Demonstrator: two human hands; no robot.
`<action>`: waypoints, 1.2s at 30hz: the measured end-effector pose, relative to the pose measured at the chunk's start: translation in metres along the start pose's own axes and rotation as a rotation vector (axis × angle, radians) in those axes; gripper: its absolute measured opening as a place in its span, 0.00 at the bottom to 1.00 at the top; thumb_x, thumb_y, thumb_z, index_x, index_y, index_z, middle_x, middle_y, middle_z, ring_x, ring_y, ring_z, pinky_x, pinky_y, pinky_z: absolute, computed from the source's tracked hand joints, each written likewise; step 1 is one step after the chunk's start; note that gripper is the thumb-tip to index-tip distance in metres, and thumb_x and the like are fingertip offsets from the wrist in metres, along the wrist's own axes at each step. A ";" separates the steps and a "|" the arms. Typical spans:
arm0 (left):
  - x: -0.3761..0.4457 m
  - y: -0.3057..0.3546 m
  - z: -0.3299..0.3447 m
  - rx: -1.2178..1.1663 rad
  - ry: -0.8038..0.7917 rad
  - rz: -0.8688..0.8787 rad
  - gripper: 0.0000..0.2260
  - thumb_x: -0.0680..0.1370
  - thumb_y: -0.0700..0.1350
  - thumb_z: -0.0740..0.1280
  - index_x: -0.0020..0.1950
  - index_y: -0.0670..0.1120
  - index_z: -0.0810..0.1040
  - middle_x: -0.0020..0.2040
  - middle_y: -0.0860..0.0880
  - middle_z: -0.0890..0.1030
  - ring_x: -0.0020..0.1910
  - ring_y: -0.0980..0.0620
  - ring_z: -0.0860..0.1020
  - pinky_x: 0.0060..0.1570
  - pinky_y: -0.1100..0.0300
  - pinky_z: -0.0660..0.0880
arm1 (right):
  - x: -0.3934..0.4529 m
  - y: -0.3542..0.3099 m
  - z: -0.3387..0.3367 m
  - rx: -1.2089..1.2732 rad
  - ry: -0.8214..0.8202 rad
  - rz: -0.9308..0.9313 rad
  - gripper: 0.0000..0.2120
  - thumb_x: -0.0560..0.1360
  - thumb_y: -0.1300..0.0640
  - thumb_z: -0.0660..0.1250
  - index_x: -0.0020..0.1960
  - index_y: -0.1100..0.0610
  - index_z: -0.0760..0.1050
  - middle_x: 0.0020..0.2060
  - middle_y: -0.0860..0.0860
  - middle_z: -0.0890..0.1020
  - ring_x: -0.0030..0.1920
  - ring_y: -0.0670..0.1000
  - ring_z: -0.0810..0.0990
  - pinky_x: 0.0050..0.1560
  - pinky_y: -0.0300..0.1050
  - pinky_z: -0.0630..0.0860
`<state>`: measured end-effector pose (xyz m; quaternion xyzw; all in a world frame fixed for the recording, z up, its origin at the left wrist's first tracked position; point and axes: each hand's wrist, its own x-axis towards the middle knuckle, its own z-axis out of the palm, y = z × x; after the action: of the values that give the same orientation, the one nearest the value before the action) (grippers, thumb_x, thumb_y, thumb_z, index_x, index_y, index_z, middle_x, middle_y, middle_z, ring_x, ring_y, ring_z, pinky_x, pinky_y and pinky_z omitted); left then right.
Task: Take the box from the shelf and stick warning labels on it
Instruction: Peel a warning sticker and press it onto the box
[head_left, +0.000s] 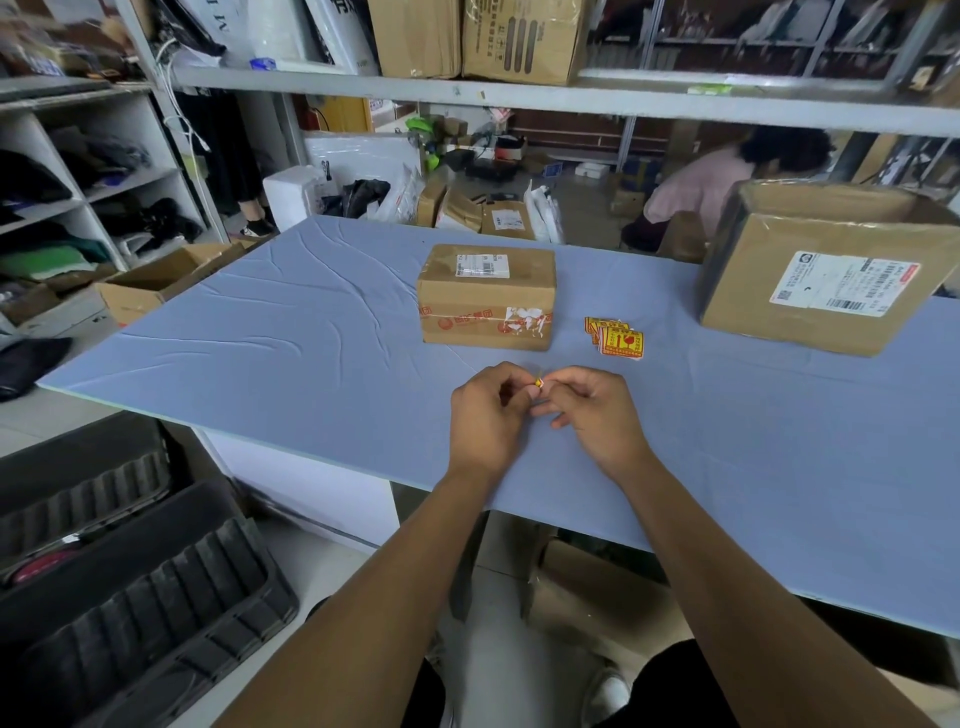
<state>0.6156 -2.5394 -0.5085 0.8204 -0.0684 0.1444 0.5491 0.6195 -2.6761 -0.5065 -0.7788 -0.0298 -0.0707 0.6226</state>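
Peeling is under way: a label (538, 383) is pinched between left hand (485, 415) and right hand (592, 410); pressing onto the box (485, 296) should follow.

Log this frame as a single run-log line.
stage: peeling label | left hand + right hand: pinching one label | box: on table, unlabelled | label stack: right of box

Grey metal shelving (519, 96) crammed with cartons (519, 41) spans the room.

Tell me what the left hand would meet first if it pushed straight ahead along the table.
Probably the small taped box, which lies directly beyond the left hand; bare table lies between, though depth is hard to judge.
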 end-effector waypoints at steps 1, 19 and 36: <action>0.000 0.000 0.000 0.001 -0.001 0.003 0.03 0.77 0.38 0.70 0.45 0.44 0.83 0.42 0.47 0.85 0.41 0.53 0.81 0.41 0.77 0.71 | 0.000 0.000 0.000 -0.003 0.000 -0.001 0.08 0.78 0.67 0.63 0.47 0.61 0.80 0.39 0.55 0.85 0.35 0.45 0.86 0.32 0.35 0.77; -0.002 0.004 -0.002 -0.035 0.003 -0.026 0.02 0.76 0.41 0.72 0.46 0.44 0.85 0.39 0.54 0.83 0.38 0.61 0.79 0.42 0.75 0.73 | 0.000 -0.002 -0.001 -0.130 0.007 -0.038 0.08 0.78 0.64 0.64 0.45 0.57 0.81 0.34 0.48 0.84 0.34 0.41 0.82 0.34 0.36 0.75; 0.003 0.005 -0.003 -0.021 0.130 -0.225 0.09 0.78 0.39 0.63 0.45 0.41 0.83 0.43 0.47 0.83 0.41 0.51 0.78 0.45 0.61 0.73 | -0.007 -0.003 -0.041 -0.349 0.265 0.046 0.06 0.72 0.62 0.66 0.37 0.60 0.80 0.30 0.55 0.81 0.34 0.52 0.77 0.38 0.45 0.74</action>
<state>0.6164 -2.5387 -0.5024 0.8060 0.0582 0.1340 0.5736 0.6089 -2.7155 -0.4961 -0.8592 0.0829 -0.1622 0.4782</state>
